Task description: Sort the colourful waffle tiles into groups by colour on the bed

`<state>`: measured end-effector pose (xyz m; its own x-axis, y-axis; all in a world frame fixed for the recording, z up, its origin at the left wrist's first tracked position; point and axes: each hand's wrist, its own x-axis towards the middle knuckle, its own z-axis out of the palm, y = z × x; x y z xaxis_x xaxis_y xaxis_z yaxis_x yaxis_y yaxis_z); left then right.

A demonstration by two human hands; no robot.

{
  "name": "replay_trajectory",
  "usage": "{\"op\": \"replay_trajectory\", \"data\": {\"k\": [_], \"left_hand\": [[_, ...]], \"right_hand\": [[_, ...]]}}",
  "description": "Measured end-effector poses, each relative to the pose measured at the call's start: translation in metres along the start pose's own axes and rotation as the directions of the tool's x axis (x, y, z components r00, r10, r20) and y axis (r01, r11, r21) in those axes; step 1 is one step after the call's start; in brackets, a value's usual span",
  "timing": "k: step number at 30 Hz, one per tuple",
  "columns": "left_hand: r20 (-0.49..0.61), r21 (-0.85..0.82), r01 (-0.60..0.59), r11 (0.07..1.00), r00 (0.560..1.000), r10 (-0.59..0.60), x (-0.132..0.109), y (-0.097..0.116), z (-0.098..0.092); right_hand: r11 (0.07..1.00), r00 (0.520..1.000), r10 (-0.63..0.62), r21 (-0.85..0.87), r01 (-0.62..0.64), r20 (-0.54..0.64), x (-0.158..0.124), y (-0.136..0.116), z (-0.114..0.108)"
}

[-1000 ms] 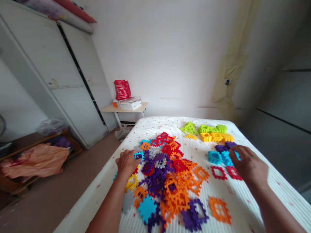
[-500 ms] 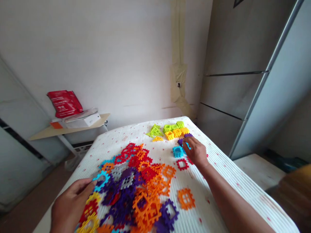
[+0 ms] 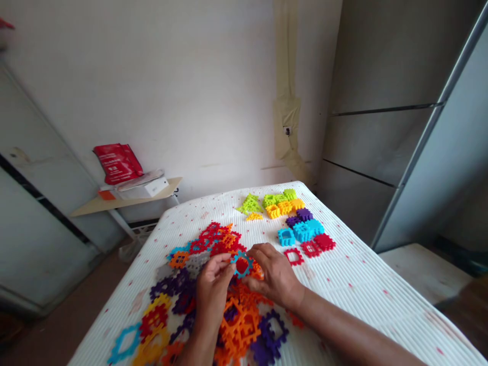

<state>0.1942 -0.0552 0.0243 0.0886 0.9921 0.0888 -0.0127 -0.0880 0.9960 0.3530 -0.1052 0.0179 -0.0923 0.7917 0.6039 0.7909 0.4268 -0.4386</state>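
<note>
A light blue square frame tile (image 3: pixel 242 265) with toothed edges is pinched at its left side in my left hand (image 3: pixel 213 284), above the pile. My right hand (image 3: pixel 275 274) is beside its right edge, thumb and fingers apart; whether they touch the tile I cannot tell. Beneath both hands lies a heap of interlocking plastic tiles in orange (image 3: pixel 240 325), purple (image 3: pixel 181 287) and red. My left forearm hides part of the heap. Another light blue frame tile (image 3: pixel 125 343) lies at the heap's near left, beside yellow tiles (image 3: pixel 152 345).
Sorted stacks stand toward the right: green (image 3: pixel 280 198), yellow (image 3: pixel 285 207), purple (image 3: pixel 299 217), light blue (image 3: pixel 303 231) and red (image 3: pixel 324 242). Green triangle tiles (image 3: pixel 250 204) lie farther back. A side table (image 3: pixel 91 204) bears a red packet (image 3: pixel 118 163). A metal cabinet (image 3: pixel 381 137) is at the right.
My right hand has come back from the coloured stacks to the middle of the heap. My left hand has moved right with a light blue frame tile. The view has shifted slightly left.
</note>
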Motion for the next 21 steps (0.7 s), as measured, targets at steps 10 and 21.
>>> {"op": "replay_trajectory", "data": {"k": [10, 21], "left_hand": [[-0.014, 0.035, -0.032, 0.999, 0.999, 0.033, -0.005, -0.013, 0.006], [-0.201, 0.178, -0.119, 0.977, 0.967, 0.155, 0.001, -0.014, -0.023]], "right_hand": [[0.973, 0.995, 0.053, -0.229, -0.032, 0.087, 0.002, -0.009, 0.001], [0.661, 0.905, 0.414, -0.649, -0.376, -0.102, 0.010, 0.069, -0.043]]}}
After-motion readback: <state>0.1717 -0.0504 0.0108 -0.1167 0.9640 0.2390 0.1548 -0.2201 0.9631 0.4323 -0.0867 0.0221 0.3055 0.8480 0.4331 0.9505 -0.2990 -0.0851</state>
